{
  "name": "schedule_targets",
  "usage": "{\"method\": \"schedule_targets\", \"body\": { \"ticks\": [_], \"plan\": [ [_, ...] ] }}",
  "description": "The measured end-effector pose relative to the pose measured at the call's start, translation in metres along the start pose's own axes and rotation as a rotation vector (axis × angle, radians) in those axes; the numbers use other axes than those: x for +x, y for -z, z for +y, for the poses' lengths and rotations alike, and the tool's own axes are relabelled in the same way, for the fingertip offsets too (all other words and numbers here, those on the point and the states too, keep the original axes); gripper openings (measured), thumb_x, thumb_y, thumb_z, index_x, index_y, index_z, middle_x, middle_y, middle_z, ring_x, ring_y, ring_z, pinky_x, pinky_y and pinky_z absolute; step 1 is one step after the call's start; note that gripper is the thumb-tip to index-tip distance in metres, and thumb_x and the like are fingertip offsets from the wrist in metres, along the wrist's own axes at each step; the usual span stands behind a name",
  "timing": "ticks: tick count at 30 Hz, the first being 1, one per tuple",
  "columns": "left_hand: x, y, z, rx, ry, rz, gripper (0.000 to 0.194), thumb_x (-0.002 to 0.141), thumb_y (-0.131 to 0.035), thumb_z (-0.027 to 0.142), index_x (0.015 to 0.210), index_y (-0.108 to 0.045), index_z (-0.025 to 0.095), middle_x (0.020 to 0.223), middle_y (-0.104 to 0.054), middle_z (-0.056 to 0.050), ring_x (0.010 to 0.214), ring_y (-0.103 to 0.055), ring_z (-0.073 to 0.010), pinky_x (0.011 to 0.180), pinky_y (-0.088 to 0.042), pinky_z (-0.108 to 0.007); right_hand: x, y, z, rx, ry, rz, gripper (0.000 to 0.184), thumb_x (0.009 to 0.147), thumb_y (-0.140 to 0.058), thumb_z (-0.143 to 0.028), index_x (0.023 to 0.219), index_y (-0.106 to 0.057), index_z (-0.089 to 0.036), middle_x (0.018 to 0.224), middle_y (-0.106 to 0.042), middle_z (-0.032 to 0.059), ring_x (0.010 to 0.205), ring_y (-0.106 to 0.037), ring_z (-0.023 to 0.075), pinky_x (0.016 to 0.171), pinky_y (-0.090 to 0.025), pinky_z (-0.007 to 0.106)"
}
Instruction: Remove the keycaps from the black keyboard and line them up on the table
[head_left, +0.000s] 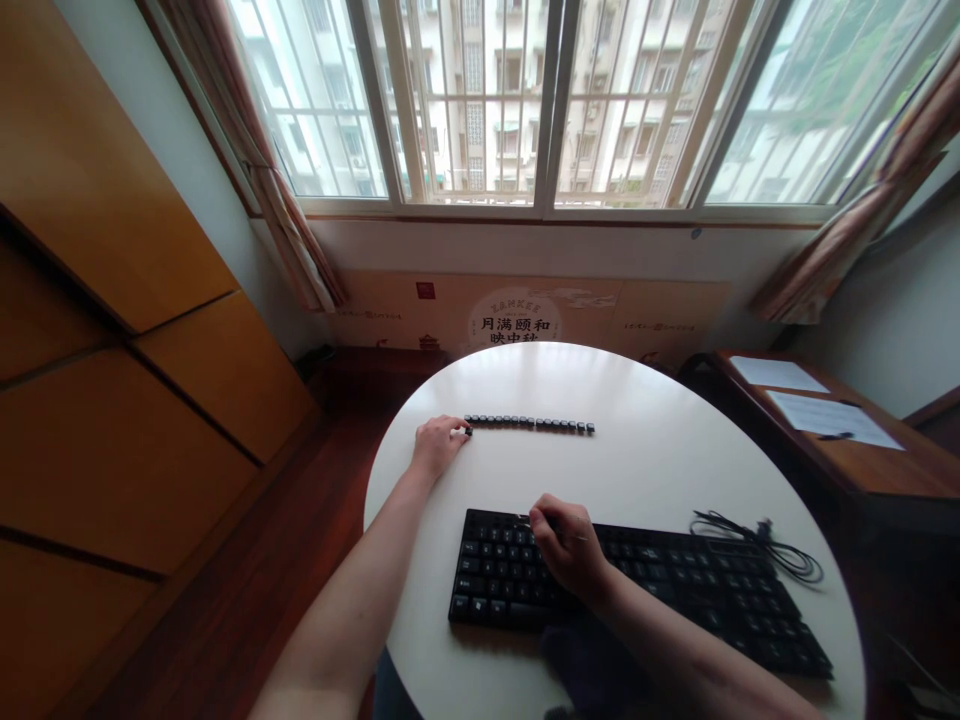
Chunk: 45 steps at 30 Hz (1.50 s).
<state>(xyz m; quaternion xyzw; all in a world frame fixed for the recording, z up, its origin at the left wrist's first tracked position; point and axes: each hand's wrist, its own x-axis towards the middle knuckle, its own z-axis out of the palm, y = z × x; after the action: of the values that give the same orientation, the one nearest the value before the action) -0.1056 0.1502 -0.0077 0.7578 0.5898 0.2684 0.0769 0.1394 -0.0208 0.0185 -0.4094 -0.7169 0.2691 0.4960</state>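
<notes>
My left hand [440,446] is at the left end of a row of black keycaps [529,422] on the round white table. Its thumb and fingertips are closed on a single keycap [469,431] just below the row's first pieces. Above the upper left part of a black keyboard [517,570], my right hand [568,540] is curled round a thin, shiny tool [522,518]. The tool's tip points left at the keyboard's top edge; most of it is hidden in the fist, so its kind is unclear. Part of the keyboard lies under my right forearm.
A coiled black cable [780,550] lies at the table's right, behind the keyboard. Beyond the table [645,400] stands a printed cardboard panel [660,310] below a barred window. A wooden side table [870,465] with papers [832,418] is at right, wooden cabinets [112,430] at left.
</notes>
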Motion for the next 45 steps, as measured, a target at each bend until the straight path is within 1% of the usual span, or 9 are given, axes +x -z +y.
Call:
{"method": "schedule_targets", "body": {
  "ticks": [4, 11, 20, 23, 25, 29, 35, 41, 45],
  "plan": [
    [0.002, 0.000, -0.002, 0.006, 0.019, 0.017, 0.018, 0.084, -0.065, 0.024, 0.100, -0.072, 0.025, 0.097, -0.071, -0.002, 0.087, -0.063, -0.0205, 0.087, -0.044, -0.034, 0.000, 0.001, 0.000, 0.010, 0.000, -0.005, 0.029, 0.094, -0.047, -0.026, 0.066, -0.049, -0.019, 0.058, -0.046, -0.0025, 0.053, -0.042, 0.0105, 0.054, -0.035, 0.023],
    [0.003, -0.003, -0.004, 0.021, 0.035, 0.035, 0.018, 0.084, -0.065, 0.022, 0.101, -0.072, 0.025, 0.097, -0.071, -0.002, 0.094, -0.062, -0.0221, 0.086, -0.044, -0.034, -0.001, 0.000, 0.001, -0.003, -0.001, -0.012, 0.029, 0.094, -0.047, -0.025, 0.066, -0.048, -0.018, 0.058, -0.045, -0.0026, 0.053, -0.042, 0.0103, 0.054, -0.034, 0.023],
    [0.003, -0.005, -0.003, 0.008, 0.010, 0.062, 0.023, 0.083, -0.067, 0.021, 0.105, -0.071, 0.026, 0.095, -0.071, -0.002, 0.091, -0.063, -0.0219, 0.087, -0.044, -0.034, -0.001, 0.003, -0.001, -0.010, 0.007, -0.060, 0.027, 0.093, -0.048, -0.025, 0.068, -0.051, -0.018, 0.058, -0.048, -0.0025, 0.053, -0.044, 0.0100, 0.054, -0.035, 0.022],
    [0.002, -0.006, -0.003, -0.019, -0.003, 0.083, 0.024, 0.084, -0.067, 0.021, 0.107, -0.071, 0.025, 0.095, -0.070, -0.002, 0.088, -0.063, -0.0206, 0.084, -0.045, -0.033, 0.003, 0.004, -0.011, -0.008, -0.035, -0.126, 0.028, 0.094, -0.048, -0.027, 0.068, -0.051, -0.018, 0.057, -0.048, -0.0026, 0.052, -0.043, 0.0099, 0.054, -0.036, 0.022],
    [0.000, -0.006, -0.002, -0.043, -0.020, 0.108, 0.024, 0.084, -0.066, 0.021, 0.108, -0.070, 0.024, 0.095, -0.070, -0.003, 0.085, -0.062, -0.0197, 0.082, -0.046, -0.032, 0.008, 0.001, -0.019, -0.013, -0.093, -0.207, 0.028, 0.094, -0.047, -0.029, 0.068, -0.050, -0.019, 0.056, -0.048, -0.0030, 0.051, -0.043, 0.0097, 0.054, -0.035, 0.021],
    [-0.004, -0.005, 0.002, -0.096, -0.062, 0.185, 0.022, 0.087, -0.064, 0.023, 0.109, -0.069, 0.021, 0.095, -0.069, -0.005, 0.081, -0.061, -0.0188, 0.082, -0.048, -0.032, 0.015, -0.014, -0.024, 0.028, -0.241, -0.352, 0.029, 0.096, -0.045, -0.032, 0.070, -0.048, -0.020, 0.051, -0.049, -0.0040, 0.045, -0.045, 0.0092, 0.049, -0.035, 0.020],
    [-0.015, 0.002, 0.007, -0.156, -0.091, 0.272, 0.021, 0.095, -0.052, 0.029, 0.098, -0.070, 0.018, 0.089, -0.069, -0.005, 0.072, -0.061, -0.0167, 0.076, -0.049, -0.030, 0.018, -0.033, -0.010, 0.180, -0.410, -0.264, 0.029, 0.098, -0.043, -0.039, 0.075, -0.047, -0.021, 0.049, -0.050, -0.0047, 0.040, -0.048, 0.0100, 0.042, -0.037, 0.019],
    [-0.019, 0.005, 0.007, -0.197, -0.079, 0.300, 0.029, 0.097, -0.046, 0.030, 0.090, -0.071, 0.018, 0.089, -0.073, -0.005, 0.081, -0.065, -0.0194, 0.077, -0.049, -0.030, 0.022, -0.035, -0.010, 0.149, -0.422, -0.316, 0.029, 0.098, -0.043, -0.039, 0.076, -0.047, -0.021, 0.050, -0.051, -0.0047, 0.039, -0.049, 0.0102, 0.042, -0.037, 0.018],
    [-0.019, 0.007, 0.008, -0.213, -0.079, 0.281, 0.029, 0.096, -0.047, 0.032, 0.087, -0.072, 0.019, 0.085, -0.073, -0.005, 0.079, -0.066, -0.0197, 0.075, -0.049, -0.029, 0.023, -0.034, -0.010, 0.072, -0.361, -0.395, 0.030, 0.098, -0.040, -0.036, 0.073, -0.045, -0.021, 0.050, -0.050, -0.0050, 0.041, -0.048, 0.0095, 0.046, -0.036, 0.019]
  ]
}}
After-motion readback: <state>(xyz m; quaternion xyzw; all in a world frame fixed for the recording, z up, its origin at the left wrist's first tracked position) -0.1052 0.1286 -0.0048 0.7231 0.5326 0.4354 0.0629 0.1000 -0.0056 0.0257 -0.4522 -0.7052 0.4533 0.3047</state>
